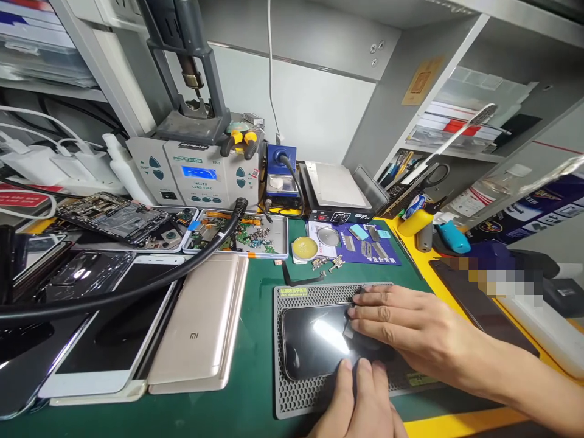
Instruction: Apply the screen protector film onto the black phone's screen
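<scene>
Black phone (314, 337) flat on grey perforated mat (296, 395), green bench; right hand (410, 331) fingers flat, pressing its right end; left hand (360, 401) thumb on lower edge, holding nothing

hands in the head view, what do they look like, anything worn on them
Both are bare: no gloves, rings, watch or wristband show. The right hand comes in from the right edge on a forearm with no sleeve as far as the picture reaches. The left hand enters from the bottom edge, so only its fingers and part of its back show; its wrist is out of view. Fingernails are short and unpainted.
</scene>
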Action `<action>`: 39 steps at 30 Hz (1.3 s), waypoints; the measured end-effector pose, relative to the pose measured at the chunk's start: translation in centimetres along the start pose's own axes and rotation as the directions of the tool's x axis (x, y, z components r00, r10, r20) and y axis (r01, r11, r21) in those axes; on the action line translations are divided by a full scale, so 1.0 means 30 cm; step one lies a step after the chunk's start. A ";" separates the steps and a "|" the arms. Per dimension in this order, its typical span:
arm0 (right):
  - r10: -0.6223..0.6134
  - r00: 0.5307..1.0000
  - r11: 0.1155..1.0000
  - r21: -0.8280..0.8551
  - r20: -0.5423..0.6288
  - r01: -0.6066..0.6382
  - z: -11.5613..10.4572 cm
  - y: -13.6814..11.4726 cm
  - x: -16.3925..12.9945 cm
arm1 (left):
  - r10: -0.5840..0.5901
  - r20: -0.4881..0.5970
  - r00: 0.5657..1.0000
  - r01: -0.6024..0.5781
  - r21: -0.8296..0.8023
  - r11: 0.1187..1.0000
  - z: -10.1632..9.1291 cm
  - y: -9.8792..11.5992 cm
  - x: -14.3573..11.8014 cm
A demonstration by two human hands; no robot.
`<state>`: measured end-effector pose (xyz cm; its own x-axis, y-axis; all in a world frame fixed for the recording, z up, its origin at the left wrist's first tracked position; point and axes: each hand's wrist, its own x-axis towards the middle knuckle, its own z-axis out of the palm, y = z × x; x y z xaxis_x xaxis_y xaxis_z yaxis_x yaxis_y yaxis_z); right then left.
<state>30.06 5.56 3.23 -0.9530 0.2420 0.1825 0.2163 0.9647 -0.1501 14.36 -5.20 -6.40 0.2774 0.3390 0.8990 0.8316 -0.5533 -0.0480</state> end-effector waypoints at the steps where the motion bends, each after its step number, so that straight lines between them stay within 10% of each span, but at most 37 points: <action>1: 0.000 1.000 1.000 -0.007 -0.002 -0.001 0.006 0.000 0.001 | 0.000 0.005 1.000 0.000 0.006 1.000 0.002 -0.001 -0.004; 13: -0.129 0.992 0.985 0.116 0.000 0.129 0.081 -0.030 0.305 | 0.077 0.092 0.993 -0.073 -0.047 0.996 -0.048 -0.031 -0.011; 17: 0.067 0.997 0.982 0.180 -0.037 -0.059 0.005 -0.051 0.277 | 0.070 0.112 0.991 -0.060 -0.084 0.995 -0.102 -0.037 -0.020; 19: 0.358 0.933 0.889 0.292 0.035 -0.352 -0.052 -0.065 0.239 | 0.078 0.120 0.990 -0.068 -0.085 0.994 -0.144 -0.048 -0.046; 21: 0.586 0.773 0.680 0.371 0.244 -0.632 -0.089 -0.078 0.212 | 0.069 0.166 0.984 -0.058 -0.070 0.996 -0.198 -0.071 -0.075; 23: 0.663 0.631 0.519 0.360 0.402 -0.775 -0.093 -0.085 0.208 | 0.040 0.232 0.972 -0.029 -0.051 0.998 -0.257 -0.105 -0.100; 25: 0.689 0.587 0.491 0.323 0.425 -0.809 -0.070 -0.086 0.229 | -0.012 0.294 0.956 0.029 -0.055 0.998 -0.309 -0.145 -0.116; 39: 0.557 0.697 0.623 0.328 0.451 -0.710 0.013 -0.157 0.408 | -0.045 0.325 0.945 0.097 -0.146 0.984 -0.338 -0.226 -0.152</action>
<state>17.31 3.95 5.80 -0.6396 0.6594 -0.3952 0.7419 0.3950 -0.5418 2.59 -10.72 -5.75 0.3811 0.5924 0.7098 0.7753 -0.6230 0.1038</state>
